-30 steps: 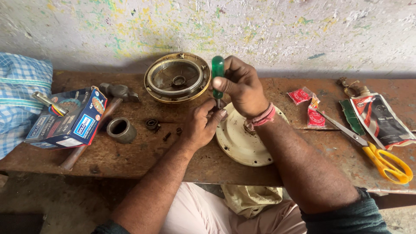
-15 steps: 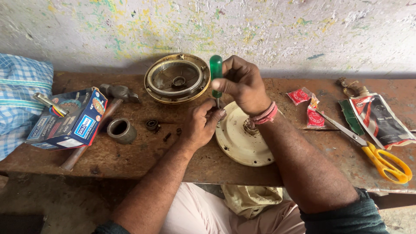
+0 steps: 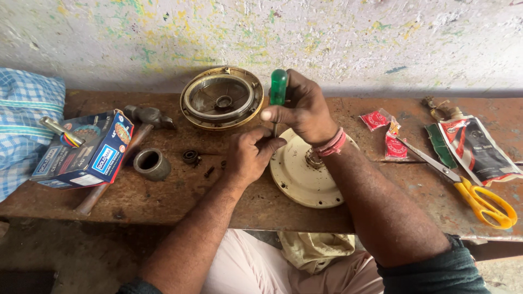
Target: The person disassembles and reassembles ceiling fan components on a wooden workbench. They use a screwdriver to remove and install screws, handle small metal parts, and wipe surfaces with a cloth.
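Note:
My right hand (image 3: 303, 110) grips the green handle of a screwdriver (image 3: 278, 87), held upright over the far left edge of a cream round metal cover (image 3: 297, 173) lying on the rusty bench (image 3: 163, 190). My left hand (image 3: 249, 155) pinches the screwdriver's shaft low down, right at the cover's rim. The tip is hidden by my fingers. A red thread band circles my right wrist.
A brass-rimmed round housing (image 3: 222, 99) stands behind my hands. To the left lie a hammer (image 3: 146, 116), a metal ring (image 3: 151, 164), a small bearing (image 3: 190, 156), loose screws and an open blue carton (image 3: 81, 149). Right: yellow-handled scissors (image 3: 479, 197), red sachets (image 3: 387, 133), a pouch (image 3: 476, 149). Checked cloth (image 3: 24, 120) far left.
Both hands stay on the screwdriver at the cover's rim; only slight shifts of the fingers and handle are visible.

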